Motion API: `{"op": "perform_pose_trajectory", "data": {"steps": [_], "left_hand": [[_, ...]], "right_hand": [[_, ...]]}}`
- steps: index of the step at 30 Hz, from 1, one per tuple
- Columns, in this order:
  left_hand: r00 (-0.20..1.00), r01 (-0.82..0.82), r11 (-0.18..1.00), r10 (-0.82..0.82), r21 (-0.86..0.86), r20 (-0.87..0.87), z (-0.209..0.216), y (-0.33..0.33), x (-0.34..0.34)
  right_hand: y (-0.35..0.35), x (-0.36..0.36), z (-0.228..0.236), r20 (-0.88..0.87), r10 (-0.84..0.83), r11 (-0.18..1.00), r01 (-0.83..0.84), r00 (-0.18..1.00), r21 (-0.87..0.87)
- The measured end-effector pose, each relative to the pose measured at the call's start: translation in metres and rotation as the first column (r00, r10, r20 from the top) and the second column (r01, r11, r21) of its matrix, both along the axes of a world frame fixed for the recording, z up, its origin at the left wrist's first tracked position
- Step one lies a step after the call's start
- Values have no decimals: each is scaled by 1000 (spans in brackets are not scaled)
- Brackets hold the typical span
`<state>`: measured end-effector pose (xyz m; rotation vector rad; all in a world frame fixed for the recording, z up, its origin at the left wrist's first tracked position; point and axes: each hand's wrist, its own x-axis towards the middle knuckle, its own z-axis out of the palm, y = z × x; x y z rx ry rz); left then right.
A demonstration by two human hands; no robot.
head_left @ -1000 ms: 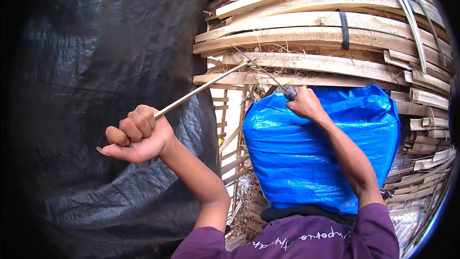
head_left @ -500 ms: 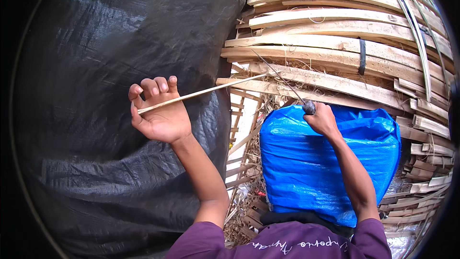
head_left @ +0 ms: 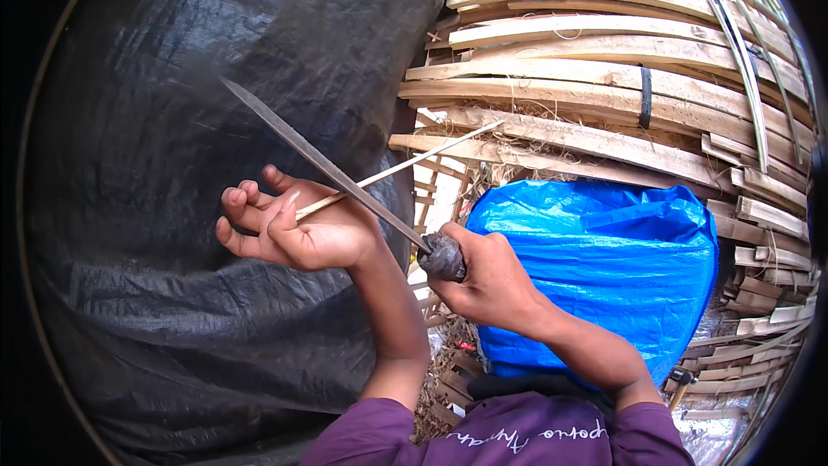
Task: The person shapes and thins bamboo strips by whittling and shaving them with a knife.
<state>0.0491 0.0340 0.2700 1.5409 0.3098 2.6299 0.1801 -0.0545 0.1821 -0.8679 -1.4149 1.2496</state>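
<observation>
A thin pale bamboo strip (head_left: 431, 153) lies across the palm of my left hand (head_left: 323, 229), its near end beside the thumb. My left hand is turned palm up with fingers loosely curled, and the strip's other end points up and right. My right hand (head_left: 496, 285) is closed round the dark wrapped handle (head_left: 444, 257) of a long knife. The knife's narrow blade (head_left: 297, 140) slants up and left, crossing over the strip just past my left palm.
Black plastic sheeting (head_left: 172, 311) covers the left side. A blue tarp-covered bundle (head_left: 595, 267) sits in front of me at right. Long split bamboo slats (head_left: 586, 91) are stacked beyond it, with shorter pieces (head_left: 772, 280) at far right.
My right hand has swung left with the knife, bringing the blade across the strip. My left hand has turned slightly and its fingers have shifted; the strip stays in it.
</observation>
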Motion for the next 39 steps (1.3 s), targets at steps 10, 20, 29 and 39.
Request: {"op": "perform_pose_trajectory", "data": {"steps": [10,20,29,39], "left_hand": [[997,-78,996,78,40,0,2,7,1],[944,-263,963,268,51,-194,-14,17,4],[981,181,980,-173,89,-87,-18,10,3],[993,105,994,-105,-5,-47,-26,2,-10]], "right_hand": [[21,-1,-39,106,-107,991,115,989,-74],[4,10,13,-33,1,998,1,999,63],[7,13,18,13,67,997,-67,998,36],[6,4,-8,100,-5,999,1,995,40]]}}
